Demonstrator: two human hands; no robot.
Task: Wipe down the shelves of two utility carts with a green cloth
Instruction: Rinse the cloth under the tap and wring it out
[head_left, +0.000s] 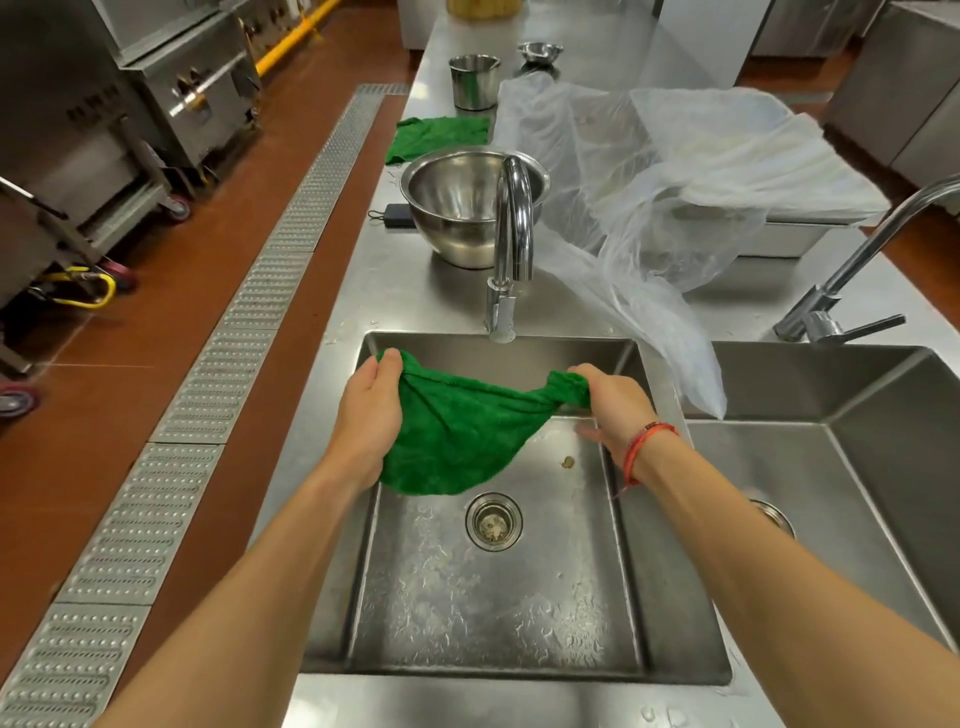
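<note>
I hold a green cloth (457, 431) stretched between both hands over a steel sink (498, 670). My left hand (371, 410) grips its left corner and my right hand (608, 400) grips the bunched right corner. The cloth sags in the middle, above the wet sink floor and its drain (493, 521). The tap (511, 249) stands just behind the cloth with no water running. A second green cloth (441, 136) lies flat on the counter further back. No utility cart shelf is clearly in view.
A steel mixing bowl (467, 208) stands behind the tap, with a steel pot (472, 80) and a small bowl (540, 51) beyond. Clear plastic sheeting (665, 171) covers trays at the right. A second sink (831, 467) lies to the right. Wheeled steel equipment (104, 130) lines the left aisle.
</note>
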